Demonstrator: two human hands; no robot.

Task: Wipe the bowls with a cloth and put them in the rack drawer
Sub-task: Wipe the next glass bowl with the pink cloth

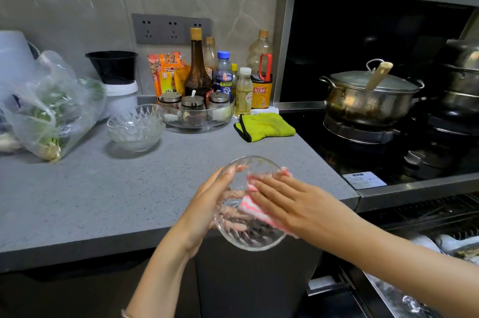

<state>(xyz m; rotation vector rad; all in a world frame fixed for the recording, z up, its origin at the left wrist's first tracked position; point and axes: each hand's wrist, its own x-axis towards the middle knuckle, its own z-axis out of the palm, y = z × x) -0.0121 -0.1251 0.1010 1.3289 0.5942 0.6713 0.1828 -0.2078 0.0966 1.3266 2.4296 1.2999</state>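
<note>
A clear cut-glass bowl (pixel 248 236) is held tilted in front of the grey counter's edge. My left hand (pixel 207 203) grips it from the left, fingers curled round its underside and thumb near the rim. My right hand (pixel 293 203) presses a pink-and-white striped cloth (pixel 252 207) flat against the bowl's inside, fingers straight. A stack of more glass bowls (pixel 136 127) stands on the counter (pixel 103 188) to the back left. The open rack drawer (pixel 394 294) shows at the lower right, with dishes partly in view.
A tray of spice jars (pixel 197 112) and several bottles (pixel 198 66) stand against the wall. A green cloth (pixel 264 127) lies by the stove. A lidded steel pot (pixel 370 97) sits on the burner. A plastic bag of greens (pixel 49 110) lies at the left.
</note>
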